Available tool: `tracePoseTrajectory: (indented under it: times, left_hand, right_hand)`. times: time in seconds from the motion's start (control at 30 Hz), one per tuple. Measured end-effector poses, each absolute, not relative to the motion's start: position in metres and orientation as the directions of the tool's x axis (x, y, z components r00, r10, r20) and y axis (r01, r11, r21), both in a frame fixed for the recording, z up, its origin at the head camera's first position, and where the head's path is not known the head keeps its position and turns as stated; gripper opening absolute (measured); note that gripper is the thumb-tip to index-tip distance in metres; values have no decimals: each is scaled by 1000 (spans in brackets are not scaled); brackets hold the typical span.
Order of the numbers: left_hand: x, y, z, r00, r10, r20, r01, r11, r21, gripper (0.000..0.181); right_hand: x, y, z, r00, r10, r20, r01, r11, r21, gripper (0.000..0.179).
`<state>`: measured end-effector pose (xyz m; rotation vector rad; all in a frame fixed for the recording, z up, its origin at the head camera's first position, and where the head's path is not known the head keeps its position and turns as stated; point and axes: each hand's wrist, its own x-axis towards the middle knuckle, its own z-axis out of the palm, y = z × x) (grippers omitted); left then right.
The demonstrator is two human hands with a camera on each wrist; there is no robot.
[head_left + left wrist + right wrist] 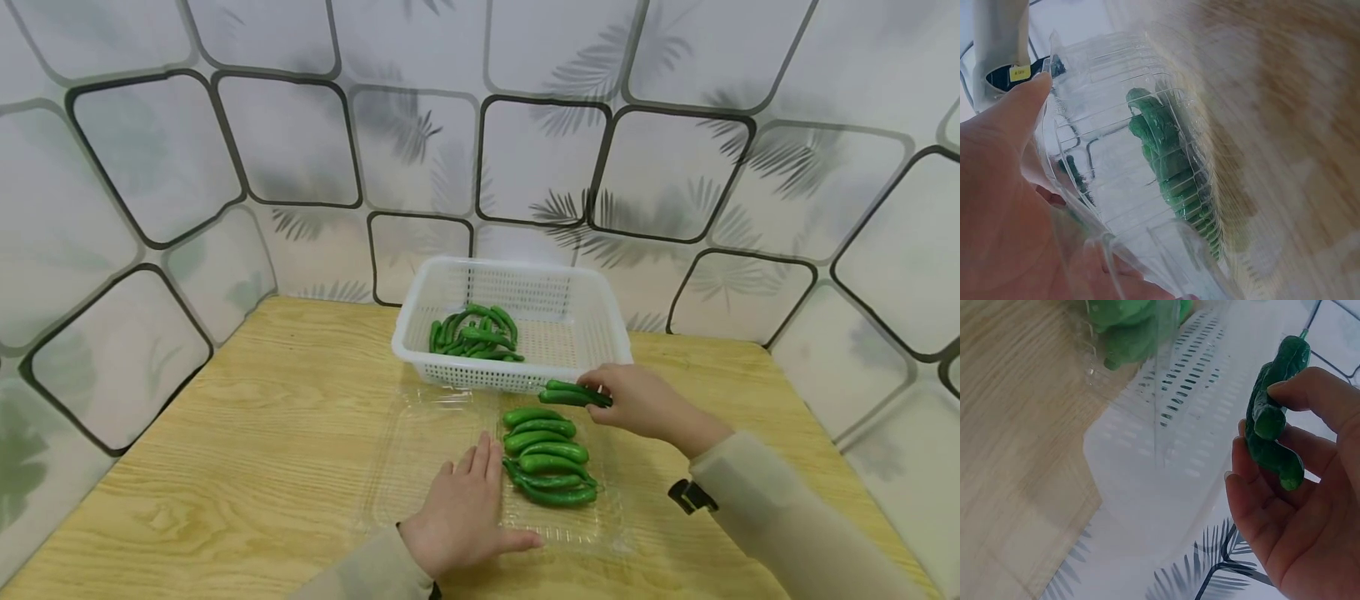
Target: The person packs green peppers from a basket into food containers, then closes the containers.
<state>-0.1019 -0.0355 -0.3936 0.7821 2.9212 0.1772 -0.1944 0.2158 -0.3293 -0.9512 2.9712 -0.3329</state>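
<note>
My right hand [641,402] pinches a pair of green peppers [1279,415] between thumb and fingers, just in front of the white basket. Below them, a row of several green peppers [551,446] lies side by side in the right half of an open clear plastic box [420,450]. Spread across the middle of that box, my left hand [461,508] rests with straight fingers, thumb pointing right along the near side. In the left wrist view the thumb [1019,109] lies at the clear wall, with the peppers seen through the plastic.
Behind the box stands a white perforated basket [592,308], with a heap of green peppers [480,333] in its left part. Both rest on a wooden table [247,433]. A patterned wall covering [420,150] encloses the back and sides.
</note>
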Motion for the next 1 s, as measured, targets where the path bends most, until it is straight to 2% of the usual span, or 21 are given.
tracePoseTrajectory:
  times: [0.27, 0.67, 0.83, 1.0]
  left_hand:
    - [-101, -35, -393, -863, 499, -79, 487, 863, 134, 114]
    - [-103, -35, -394, -859, 505, -88, 489, 858, 155, 114]
    - [-103, -35, -393, -860, 503, -89, 487, 860, 153, 115]
    - [-104, -35, -393, -859, 503, -92, 488, 860, 151, 114]
  right_hand:
    - [-189, 213, -339, -800, -600, -10, -576, 774, -263, 15]
    - [-174, 211, -351, -768, -640, -28, -608, 743, -282, 20]
    - [-168, 208, -351, -752, -659, -29, -626, 727, -281, 15]
    - [-163, 206, -353, -764, -644, -54, -604, 741, -293, 13]
